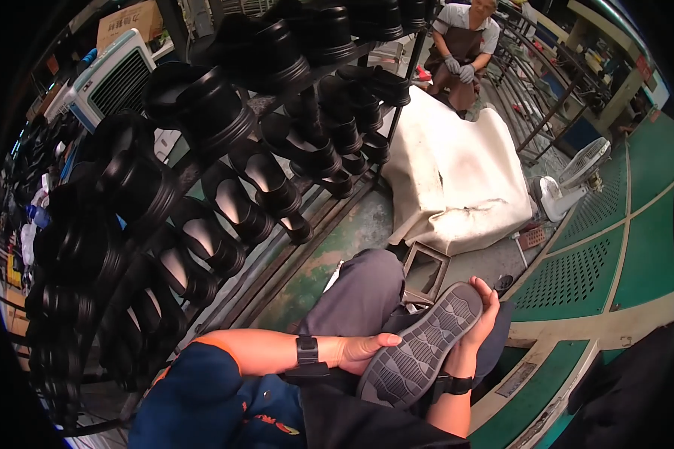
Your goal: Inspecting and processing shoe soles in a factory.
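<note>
A grey shoe sole (pixel 421 346) with a patterned tread lies across my lap, its tread turned up toward me. My left hand (pixel 367 350) grips its left edge, the thumb resting on top and the other fingers hidden beneath. At the far right end, my right hand (pixel 484 320) wraps round the edge with its fingertips showing past the rim. Whether an upper is attached underneath cannot be seen. Both wrists wear dark bands.
A metal rack (pixel 277 262) of black shoes (pixel 202 112) fills the left side. Ahead stands a block under a cream cover (pixel 457 172), with a metal frame (pixel 424 271) before it. A white fan (pixel 577 176) and green panels (pixel 577 277) are at right. A gloved co-worker (pixel 460 56) sits beyond.
</note>
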